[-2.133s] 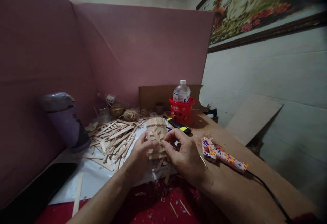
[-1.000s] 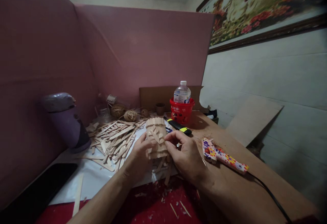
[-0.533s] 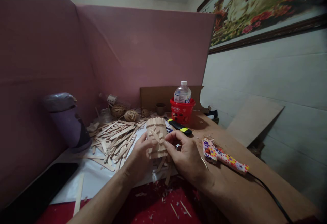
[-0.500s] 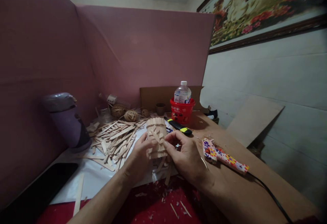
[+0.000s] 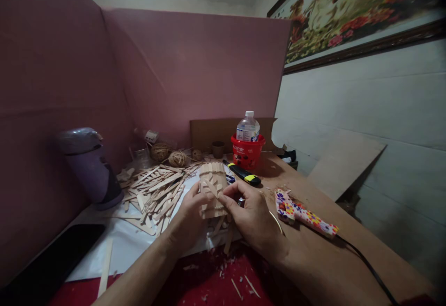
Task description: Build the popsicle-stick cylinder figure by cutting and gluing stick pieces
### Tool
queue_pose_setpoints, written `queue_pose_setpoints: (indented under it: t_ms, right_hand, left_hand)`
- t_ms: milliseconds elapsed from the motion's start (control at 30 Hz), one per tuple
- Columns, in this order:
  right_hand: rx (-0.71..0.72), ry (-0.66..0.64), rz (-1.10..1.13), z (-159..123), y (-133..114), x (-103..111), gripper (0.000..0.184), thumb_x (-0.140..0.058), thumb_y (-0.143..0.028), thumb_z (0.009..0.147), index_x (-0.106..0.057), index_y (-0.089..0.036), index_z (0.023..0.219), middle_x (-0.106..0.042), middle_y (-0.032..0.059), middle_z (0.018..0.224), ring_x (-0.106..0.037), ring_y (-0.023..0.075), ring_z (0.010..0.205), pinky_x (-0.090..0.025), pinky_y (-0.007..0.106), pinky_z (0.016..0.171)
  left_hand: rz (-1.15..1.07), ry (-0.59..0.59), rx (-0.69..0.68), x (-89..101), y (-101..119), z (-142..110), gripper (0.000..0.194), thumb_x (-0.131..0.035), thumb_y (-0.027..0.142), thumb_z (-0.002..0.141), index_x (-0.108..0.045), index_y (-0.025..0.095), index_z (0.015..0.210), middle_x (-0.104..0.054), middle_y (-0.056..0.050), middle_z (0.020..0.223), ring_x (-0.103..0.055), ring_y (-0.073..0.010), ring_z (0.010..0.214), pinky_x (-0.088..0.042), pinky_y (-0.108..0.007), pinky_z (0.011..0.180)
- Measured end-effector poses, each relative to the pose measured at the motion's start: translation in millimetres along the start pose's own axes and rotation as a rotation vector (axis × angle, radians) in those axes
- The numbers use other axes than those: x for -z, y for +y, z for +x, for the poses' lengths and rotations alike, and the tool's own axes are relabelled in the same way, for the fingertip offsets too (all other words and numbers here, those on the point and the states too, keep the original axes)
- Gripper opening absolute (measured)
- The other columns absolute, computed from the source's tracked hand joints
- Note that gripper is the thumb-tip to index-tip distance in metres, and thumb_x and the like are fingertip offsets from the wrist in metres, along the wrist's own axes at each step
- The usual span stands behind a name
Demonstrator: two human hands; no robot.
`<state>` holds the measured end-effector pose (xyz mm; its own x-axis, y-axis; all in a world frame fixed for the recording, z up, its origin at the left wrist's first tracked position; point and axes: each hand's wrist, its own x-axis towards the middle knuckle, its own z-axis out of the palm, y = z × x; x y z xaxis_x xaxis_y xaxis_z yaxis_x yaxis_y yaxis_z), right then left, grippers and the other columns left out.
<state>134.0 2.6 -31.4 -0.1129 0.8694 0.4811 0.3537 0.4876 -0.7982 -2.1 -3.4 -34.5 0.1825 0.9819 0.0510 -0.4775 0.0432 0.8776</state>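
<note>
A barrel-shaped craft made of wooden craft sticks (image 5: 212, 171) stands in front of me, with small leaf-like wood pieces on its near face. My left hand (image 5: 191, 208) grips it from the left, thumb across the front. Thumb and forefinger of my right hand (image 5: 249, 210) are pinched at the lower end of a slanted stick piece (image 5: 211, 189) on that face. The fingertips partly hide this end. Below the craft, loose stick scraps (image 5: 228, 241) lie near both wrists.
Left are a heap of craft sticks (image 5: 160, 189), a black phone-like slab (image 5: 59, 259) and a purple tumbler (image 5: 92, 171). Behind lie twine balls (image 5: 177, 158), a red bucket (image 5: 248, 152) holding a bottle (image 5: 248, 127), and a utility knife (image 5: 244, 174). A corded, flower-patterned glue gun (image 5: 303, 215) lies right.
My right fingertips have shifted slightly left and down along the slanted piece. My left hand keeps its grip, and the view has moved very little.
</note>
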Motion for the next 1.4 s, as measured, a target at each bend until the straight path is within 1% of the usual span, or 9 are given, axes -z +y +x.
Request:
queue_pose_setpoints:
  t_ms: [367,467,633,800,1067,1400]
  right_hand:
    - [0.033,0.033,-0.036,-0.4,1.9,-1.3,0.010,-0.062,-0.011,0.080,-0.063,-0.016,0.072,-0.064,0.0016,0.070,-0.058,0.0158,0.067,-0.042,0.028,0.064]
    - [0.045,0.051,-0.025,-0.1,4.1,-3.1,0.010,-0.061,-0.011,0.080,-0.062,-0.017,0.071,-0.064,0.0019,0.071,-0.058,0.0163,0.068,-0.043,0.029,0.065]
    - [0.050,0.054,-0.032,-0.3,5.6,-4.9,0.011,-0.060,-0.011,0.080,-0.061,-0.017,0.071,-0.064,0.0026,0.072,-0.058,0.0168,0.069,-0.043,0.029,0.065]
    - [0.064,0.071,-0.057,-0.7,7.0,-4.9,0.011,-0.060,-0.011,0.079,-0.061,-0.017,0.070,-0.064,0.0028,0.072,-0.058,0.0173,0.069,-0.043,0.030,0.065]
    - [0.072,0.075,-0.066,-0.9,6.4,-6.2,0.012,-0.059,-0.009,0.079,-0.060,-0.017,0.070,-0.063,0.0021,0.070,-0.057,0.0168,0.068,-0.042,0.029,0.064]
    - [0.102,0.082,-0.079,-1.0,7.8,-5.8,0.013,-0.058,-0.008,0.079,-0.060,-0.018,0.070,-0.063,0.0027,0.071,-0.058,0.0173,0.069,-0.042,0.030,0.064]
  left_hand:
    - [0.009,0.009,-0.003,-0.8,-0.6,0.3,0.027,-0.055,0.016,0.075,-0.053,0.019,0.102,-0.066,-0.004,0.084,-0.063,-0.0179,0.068,-0.052,-0.033,0.065]
    - [0.014,0.017,-0.014,-1.5,-0.9,0.8,0.028,-0.056,0.016,0.074,-0.053,0.017,0.102,-0.066,-0.005,0.085,-0.063,-0.0178,0.069,-0.052,-0.032,0.064]
    - [0.004,0.020,-0.024,-5.3,-0.4,1.7,0.025,-0.058,0.016,0.071,-0.055,0.017,0.096,-0.066,-0.004,0.079,-0.063,-0.0176,0.067,-0.051,-0.030,0.062]
    - [0.009,0.027,-0.025,-7.0,-0.4,1.9,0.027,-0.062,0.016,0.068,-0.058,0.017,0.094,-0.067,-0.005,0.084,-0.063,-0.0185,0.069,-0.050,-0.029,0.061]
    - [0.013,0.027,-0.031,-4.6,-2.6,2.6,0.023,-0.057,0.014,0.072,-0.057,0.018,0.095,-0.066,-0.003,0.081,-0.062,-0.0167,0.067,-0.050,-0.029,0.062]
    - [0.003,0.022,-0.039,-3.3,-4.6,3.2,0.024,-0.059,0.015,0.071,-0.059,0.017,0.095,-0.067,-0.004,0.082,-0.063,-0.0176,0.071,-0.050,-0.030,0.065]
